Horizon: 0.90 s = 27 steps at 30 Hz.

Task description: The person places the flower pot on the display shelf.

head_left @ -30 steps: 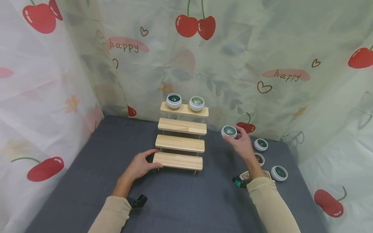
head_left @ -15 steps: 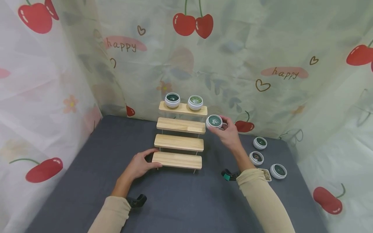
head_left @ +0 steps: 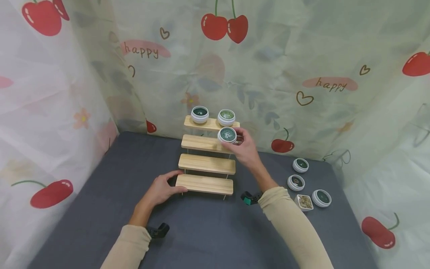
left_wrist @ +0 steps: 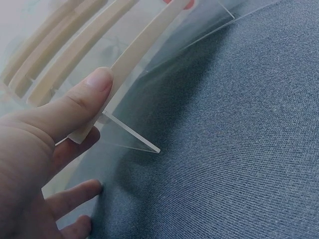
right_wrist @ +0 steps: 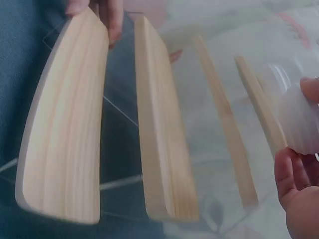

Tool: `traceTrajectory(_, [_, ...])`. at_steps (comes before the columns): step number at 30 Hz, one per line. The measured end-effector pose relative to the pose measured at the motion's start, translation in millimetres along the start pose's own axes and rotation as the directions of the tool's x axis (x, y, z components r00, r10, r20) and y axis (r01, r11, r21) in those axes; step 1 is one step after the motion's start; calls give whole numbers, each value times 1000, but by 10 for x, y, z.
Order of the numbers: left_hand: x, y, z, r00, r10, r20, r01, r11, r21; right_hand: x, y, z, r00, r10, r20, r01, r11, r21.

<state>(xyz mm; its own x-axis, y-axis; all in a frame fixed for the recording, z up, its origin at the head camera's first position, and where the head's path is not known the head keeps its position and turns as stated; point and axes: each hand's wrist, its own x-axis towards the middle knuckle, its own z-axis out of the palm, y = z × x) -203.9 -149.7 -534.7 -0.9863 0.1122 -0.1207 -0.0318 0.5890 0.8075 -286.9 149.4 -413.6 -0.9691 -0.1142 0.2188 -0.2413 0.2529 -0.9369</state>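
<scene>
My right hand (head_left: 246, 151) grips a small white round pot (head_left: 227, 135) with a green speckled top. It holds the pot over the right part of the second-highest board of a four-step wooden display stand (head_left: 205, 184); whether the pot touches that board is unclear. In the right wrist view the white pot (right_wrist: 296, 119) is partly cut off by the frame edge. My left hand (head_left: 162, 190) pinches the left end of the lowest board. Its thumb (left_wrist: 92, 87) lies on the board's front edge and a finger is behind. Two similar pots, one dark (head_left: 200, 114) and one lighter green (head_left: 226, 117), sit on the top board.
To the right on the dark cloth stand several white vessels: a round pot (head_left: 300, 165), another with a brown spot (head_left: 296, 182), a third round one (head_left: 321, 198) and a square dish of grainy bits (head_left: 304, 202). A cherry-patterned curtain (head_left: 262, 74) hangs behind the table.
My right hand has carried the pot leftward and slightly up, from the right of the stand to over its second-highest board. The left hand keeps its place on the lowest board.
</scene>
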Motion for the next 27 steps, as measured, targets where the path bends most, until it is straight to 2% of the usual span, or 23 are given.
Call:
traceTrajectory(10, [4, -7, -2, 1000, -2, -5, 2, 1000, -3, 62, -89, 388, 992, -92, 83, 93, 996, -15])
traceTrajectory(21, [15, -6, 7, 1000, -9, -7, 9, 1000, -6, 163, -107, 633, 994, -1, 112, 0, 1000, 2])
traceTrajectory(27, [19, -5, 9, 1000, -7, -1, 7, 1000, -3, 191, -54, 711, 994, 7, 105, -8, 1000, 5])
